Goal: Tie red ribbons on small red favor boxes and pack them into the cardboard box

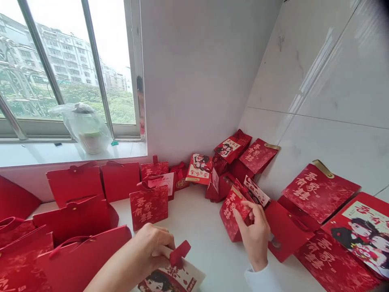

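Note:
My left hand [153,247] is closed on the top edge of a gift box [182,278] at the bottom of the view. That box has a pale printed front with a cartoon figure and a red ribbon tab; its lower part lies outside the picture. With thumb and fingers pinched, my right hand [255,229] grips the top of a small red gift box [229,217] with pale characters, tilted on the white surface. Just behind it leans a pale printed card [255,190]. Left of centre, another red gift box [149,205] with a ribbon handle stands upright.
Several larger red bags [85,253] crowd the left side. More red boxes [200,168] are heaped in the corner, and flat-fronted ones [319,190] lean along the tiled wall [334,81]. A plastic-wrapped cup [89,134] rests on the windowsill [130,149].

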Demonstrator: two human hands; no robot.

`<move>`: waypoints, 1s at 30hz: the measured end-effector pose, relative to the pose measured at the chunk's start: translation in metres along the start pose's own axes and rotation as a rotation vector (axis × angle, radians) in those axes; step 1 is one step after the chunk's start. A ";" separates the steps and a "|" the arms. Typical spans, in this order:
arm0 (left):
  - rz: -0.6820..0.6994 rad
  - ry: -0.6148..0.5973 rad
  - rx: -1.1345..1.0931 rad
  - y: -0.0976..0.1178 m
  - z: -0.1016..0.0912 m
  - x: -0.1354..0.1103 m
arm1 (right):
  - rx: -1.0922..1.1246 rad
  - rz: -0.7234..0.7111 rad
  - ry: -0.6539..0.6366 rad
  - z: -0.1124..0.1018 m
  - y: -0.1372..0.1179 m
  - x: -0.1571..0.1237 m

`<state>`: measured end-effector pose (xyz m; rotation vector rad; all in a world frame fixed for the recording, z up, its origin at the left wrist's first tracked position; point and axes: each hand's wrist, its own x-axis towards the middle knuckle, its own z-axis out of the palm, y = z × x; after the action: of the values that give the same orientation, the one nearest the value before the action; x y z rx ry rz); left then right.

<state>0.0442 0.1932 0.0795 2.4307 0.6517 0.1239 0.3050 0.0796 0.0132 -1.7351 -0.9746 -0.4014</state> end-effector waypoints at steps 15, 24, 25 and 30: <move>0.007 -0.061 -0.019 0.004 0.002 0.001 | -0.196 0.010 -0.064 -0.039 0.027 -0.013; -0.056 -0.046 -0.011 0.009 0.005 0.002 | 0.026 -0.093 -0.212 0.035 -0.020 0.016; -0.058 -0.049 -0.011 0.008 0.006 0.002 | 0.031 -0.112 -0.213 0.049 -0.023 0.022; -0.079 -0.031 -0.059 0.004 0.012 -0.007 | 0.076 -0.184 -0.206 0.070 -0.029 0.042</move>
<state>0.0431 0.1806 0.0723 2.3421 0.7184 0.0721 0.2953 0.1632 0.0324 -1.6465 -1.2882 -0.3026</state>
